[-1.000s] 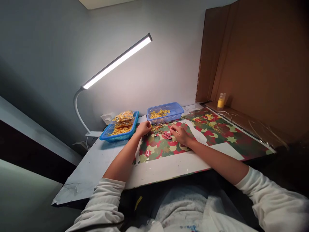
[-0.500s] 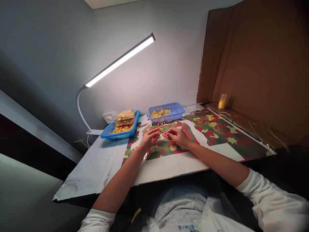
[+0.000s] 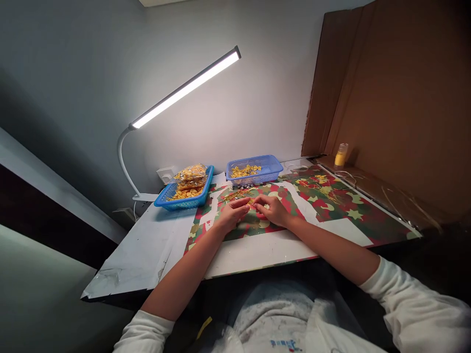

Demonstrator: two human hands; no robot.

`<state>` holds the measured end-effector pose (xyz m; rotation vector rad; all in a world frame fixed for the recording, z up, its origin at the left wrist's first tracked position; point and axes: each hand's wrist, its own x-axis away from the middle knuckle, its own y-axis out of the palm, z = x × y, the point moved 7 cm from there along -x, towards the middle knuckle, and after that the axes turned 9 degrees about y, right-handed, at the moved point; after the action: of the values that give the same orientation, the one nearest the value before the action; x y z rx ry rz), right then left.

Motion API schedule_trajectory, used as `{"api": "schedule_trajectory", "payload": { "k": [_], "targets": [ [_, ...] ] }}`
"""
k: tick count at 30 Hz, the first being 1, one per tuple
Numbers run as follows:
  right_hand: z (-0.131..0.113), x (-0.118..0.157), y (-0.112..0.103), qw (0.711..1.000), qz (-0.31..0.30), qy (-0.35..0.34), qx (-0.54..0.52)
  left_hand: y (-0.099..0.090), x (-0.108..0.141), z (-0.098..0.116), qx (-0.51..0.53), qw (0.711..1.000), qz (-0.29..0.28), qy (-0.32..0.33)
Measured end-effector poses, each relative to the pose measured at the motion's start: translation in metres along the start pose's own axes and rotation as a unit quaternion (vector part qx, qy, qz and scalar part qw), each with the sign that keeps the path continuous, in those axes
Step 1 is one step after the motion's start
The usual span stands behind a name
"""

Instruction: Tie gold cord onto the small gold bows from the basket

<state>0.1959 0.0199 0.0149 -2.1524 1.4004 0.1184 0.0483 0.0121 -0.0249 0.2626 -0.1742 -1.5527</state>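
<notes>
My left hand and my right hand meet low over the patterned sheet, fingertips nearly touching. Between their pinched fingers a small gold piece shows; it looks like a gold ribbon bow, but most of it is covered. Just beyond the fingers lies a loose pile of thin gold ties. Several small shiny round bits sit behind that pile, in front of the periwinkle basket. Gold bows lie in this basket.
At the left stands a blue basket heaped with gold bows and a clear bag of them. A lit lamp arches above. More gold ties lie at the right. A yellow-filled jar stands by the cardboard wall.
My left hand has shifted slightly right and nearer to me, and its fingers have drawn together. More of the gold tie pile shows. The camera view has shifted slightly.
</notes>
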Motion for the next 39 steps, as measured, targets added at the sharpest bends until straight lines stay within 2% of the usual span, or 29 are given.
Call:
{"api": "schedule_trajectory", "payload": {
  "k": [4,11,18,23,39],
  "targets": [
    [0.001,0.001,0.000,0.999,-0.003,0.035,-0.014,-0.004,-0.002,-0.004,-0.009,1.000,0.003,0.015],
    [0.009,-0.002,0.004,0.999,-0.025,0.040,-0.016,-0.002,-0.002,-0.005,-0.010,1.000,-0.005,0.023],
    [0.003,0.000,0.007,0.999,-0.052,-0.001,0.017,0.004,-0.001,0.000,0.034,0.999,0.002,0.017],
    [0.002,0.001,0.006,0.998,-0.053,0.000,0.025,0.007,0.001,0.002,0.066,0.998,-0.021,0.014],
    [0.006,0.000,0.006,0.998,-0.047,-0.021,0.032,0.009,0.002,0.003,0.069,0.997,-0.038,0.008]
  ]
}}
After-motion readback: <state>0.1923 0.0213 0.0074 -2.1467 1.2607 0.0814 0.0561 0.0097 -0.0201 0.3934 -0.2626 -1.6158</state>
